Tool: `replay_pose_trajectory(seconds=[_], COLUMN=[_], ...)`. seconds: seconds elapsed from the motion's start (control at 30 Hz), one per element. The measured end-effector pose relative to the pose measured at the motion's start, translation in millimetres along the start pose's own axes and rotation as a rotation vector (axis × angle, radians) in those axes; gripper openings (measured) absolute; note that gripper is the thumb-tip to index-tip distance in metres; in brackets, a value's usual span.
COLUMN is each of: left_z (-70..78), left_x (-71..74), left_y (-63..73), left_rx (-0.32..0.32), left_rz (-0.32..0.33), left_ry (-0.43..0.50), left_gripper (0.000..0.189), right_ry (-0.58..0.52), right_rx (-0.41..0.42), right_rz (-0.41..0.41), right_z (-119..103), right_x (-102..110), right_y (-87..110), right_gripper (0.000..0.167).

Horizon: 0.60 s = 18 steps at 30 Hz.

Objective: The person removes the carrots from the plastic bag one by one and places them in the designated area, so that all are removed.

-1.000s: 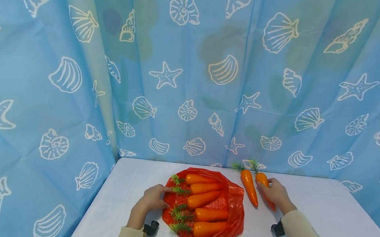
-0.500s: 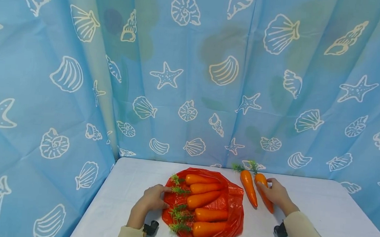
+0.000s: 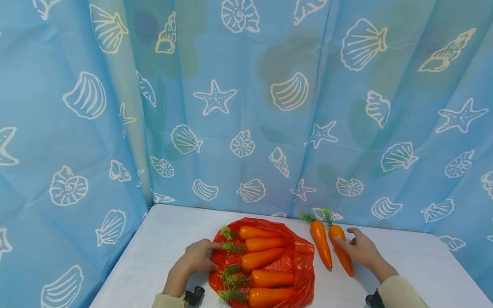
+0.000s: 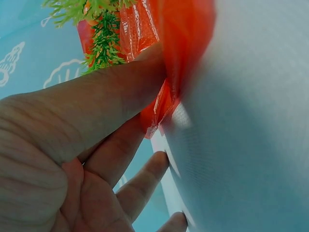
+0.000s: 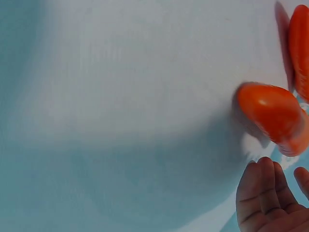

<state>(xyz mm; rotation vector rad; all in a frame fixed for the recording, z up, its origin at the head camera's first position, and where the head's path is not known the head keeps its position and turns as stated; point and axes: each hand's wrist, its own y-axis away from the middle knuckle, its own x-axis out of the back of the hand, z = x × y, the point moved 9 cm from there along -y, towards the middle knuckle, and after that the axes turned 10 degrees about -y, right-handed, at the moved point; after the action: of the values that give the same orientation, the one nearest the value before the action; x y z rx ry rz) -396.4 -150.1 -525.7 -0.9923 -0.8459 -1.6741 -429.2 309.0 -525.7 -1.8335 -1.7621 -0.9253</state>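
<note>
My left hand (image 3: 199, 257) pinches the near-left edge of a red plastic bag (image 3: 305, 263). The left wrist view shows that bag's edge (image 4: 166, 104) between thumb and index finger, the other fingers spread. Several orange carrots (image 3: 272, 279) with green leafy tops lie in a row on the bag, tops pointing left. To the right, two more carrots lie side by side on the table: one nearer the bag (image 3: 320, 244), the other (image 3: 341, 252) beside my right hand (image 3: 364, 251). In the right wrist view, the right hand's fingers are extended, and a gap shows between them and the carrot (image 5: 273, 108).
All of this rests on a white table (image 3: 417, 277). Behind it and on the left hangs a blue curtain (image 3: 249, 116) with white shell and starfish prints. A small black wrist camera (image 3: 375, 301) sits on the right wrist, another (image 3: 194, 295) on the left.
My right hand has drawn back slightly to the right from the outer carrot, whose lower end has shifted a little left and down. The left hand keeps its place on the bag.
</note>
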Motion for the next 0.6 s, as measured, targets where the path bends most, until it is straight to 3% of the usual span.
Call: replay_pose_trajectory(seconds=[0.2, 0.6], left_z=[1.2, 0.7], left_x=[1.3, -1.1], left_y=[0.0, -1.7], left_rx=[-0.011, -0.012], left_rz=[0.000, -0.004], left_ry=[-0.003, -0.023], left_gripper=[0.047, 0.047], right_ry=[0.036, 0.039], right_rx=[0.092, 0.219], right_rz=[0.018, 0.014], right_z=[-18.0, -49.5], right_x=[12.8, 28.2], right_y=[6.2, 20.8], right_gripper=[0.080, 0.087])
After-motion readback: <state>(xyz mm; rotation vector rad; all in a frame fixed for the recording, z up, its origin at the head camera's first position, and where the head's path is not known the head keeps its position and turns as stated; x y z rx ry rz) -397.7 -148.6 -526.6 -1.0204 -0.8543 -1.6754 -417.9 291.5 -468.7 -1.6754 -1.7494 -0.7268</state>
